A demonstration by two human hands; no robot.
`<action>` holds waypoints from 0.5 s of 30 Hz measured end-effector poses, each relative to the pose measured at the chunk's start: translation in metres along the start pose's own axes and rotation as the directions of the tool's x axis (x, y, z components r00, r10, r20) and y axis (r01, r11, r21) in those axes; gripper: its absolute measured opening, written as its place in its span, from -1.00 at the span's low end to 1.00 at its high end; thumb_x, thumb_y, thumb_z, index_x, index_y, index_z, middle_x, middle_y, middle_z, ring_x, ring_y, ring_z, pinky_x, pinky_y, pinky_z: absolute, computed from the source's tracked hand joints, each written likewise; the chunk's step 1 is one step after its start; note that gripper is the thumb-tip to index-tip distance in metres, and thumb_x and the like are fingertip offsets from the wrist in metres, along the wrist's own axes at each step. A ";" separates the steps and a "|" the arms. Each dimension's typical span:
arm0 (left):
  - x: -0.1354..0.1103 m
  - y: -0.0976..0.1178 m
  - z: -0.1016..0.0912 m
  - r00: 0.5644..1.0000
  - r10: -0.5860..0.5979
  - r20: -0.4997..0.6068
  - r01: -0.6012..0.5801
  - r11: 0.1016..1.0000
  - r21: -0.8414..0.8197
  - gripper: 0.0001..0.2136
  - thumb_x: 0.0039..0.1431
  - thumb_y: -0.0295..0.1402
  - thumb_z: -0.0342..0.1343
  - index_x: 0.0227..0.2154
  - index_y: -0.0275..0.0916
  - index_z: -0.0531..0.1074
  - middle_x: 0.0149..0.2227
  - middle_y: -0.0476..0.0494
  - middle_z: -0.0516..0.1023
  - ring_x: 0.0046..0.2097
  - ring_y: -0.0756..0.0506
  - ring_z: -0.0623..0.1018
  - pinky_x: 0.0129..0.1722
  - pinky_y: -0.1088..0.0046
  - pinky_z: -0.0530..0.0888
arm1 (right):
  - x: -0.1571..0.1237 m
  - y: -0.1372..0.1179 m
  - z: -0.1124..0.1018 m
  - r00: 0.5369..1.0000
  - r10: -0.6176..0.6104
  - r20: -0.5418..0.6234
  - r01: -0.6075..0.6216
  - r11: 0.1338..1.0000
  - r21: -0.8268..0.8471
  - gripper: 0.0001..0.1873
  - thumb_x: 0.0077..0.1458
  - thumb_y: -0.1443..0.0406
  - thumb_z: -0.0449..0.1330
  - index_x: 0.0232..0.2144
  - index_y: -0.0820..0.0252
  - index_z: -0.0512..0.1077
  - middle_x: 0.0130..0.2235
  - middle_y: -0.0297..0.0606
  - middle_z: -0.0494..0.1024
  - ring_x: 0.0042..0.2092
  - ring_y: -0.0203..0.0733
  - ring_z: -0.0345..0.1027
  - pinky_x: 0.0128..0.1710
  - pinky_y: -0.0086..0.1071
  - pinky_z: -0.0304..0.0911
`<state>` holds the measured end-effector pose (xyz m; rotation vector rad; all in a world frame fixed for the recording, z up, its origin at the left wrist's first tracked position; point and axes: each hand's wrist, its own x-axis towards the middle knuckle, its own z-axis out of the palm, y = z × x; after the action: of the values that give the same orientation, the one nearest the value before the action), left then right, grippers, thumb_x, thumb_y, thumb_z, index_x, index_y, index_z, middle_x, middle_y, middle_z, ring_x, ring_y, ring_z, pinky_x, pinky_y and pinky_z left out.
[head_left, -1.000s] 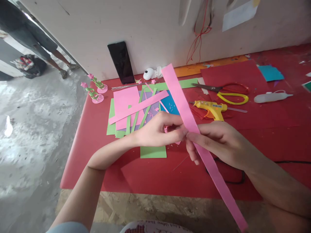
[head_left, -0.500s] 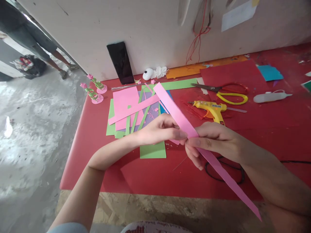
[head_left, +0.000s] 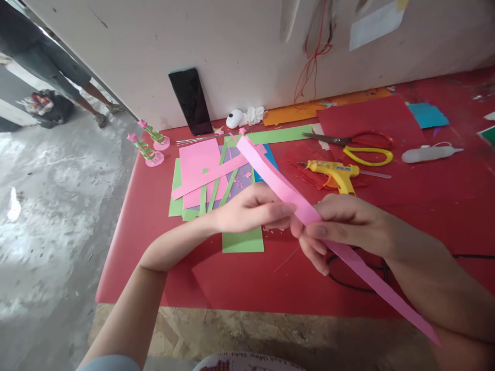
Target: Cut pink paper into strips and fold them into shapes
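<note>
A long pink paper strip runs slantwise between my hands above the red table, its pointed lower end hanging toward me at the right. My left hand pinches it near the middle, thumb on top. Just beside it, my right hand pinches the strip between thumb and fingers. Beneath and to the left lie a pink sheet, another pink strip and a green sheet, with several narrow green strips and pink scraps.
A yellow glue gun, scissors and a white bottle lie to the right. A black phone leans on the wall. Small pink flower figures stand at the left edge. Someone's legs show beyond the wall.
The pink strip has shifted slightly, its upper end lower and to the left, its pointed end farther right. My right hand has moved a little to the right along with it.
</note>
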<state>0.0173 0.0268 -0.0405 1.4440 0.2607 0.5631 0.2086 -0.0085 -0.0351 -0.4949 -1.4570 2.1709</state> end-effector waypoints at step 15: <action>0.000 0.011 -0.008 0.999 -0.040 -0.011 0.042 0.941 0.335 -0.64 0.25 -0.18 0.04 -0.56 -0.32 0.42 -0.63 -0.02 0.43 -0.62 0.11 0.29 -0.66 0.57 0.21 | -0.001 -0.005 0.010 0.988 0.012 -0.155 -0.071 0.923 -0.379 -0.61 0.27 0.17 0.08 -0.55 0.21 0.42 -0.58 -0.35 0.49 -0.53 -0.37 0.40 -0.52 -0.50 0.26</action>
<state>0.0105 0.0339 -0.0306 1.7628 0.4043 0.5039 0.2044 -0.0149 -0.0262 -0.8126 -1.8053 1.8313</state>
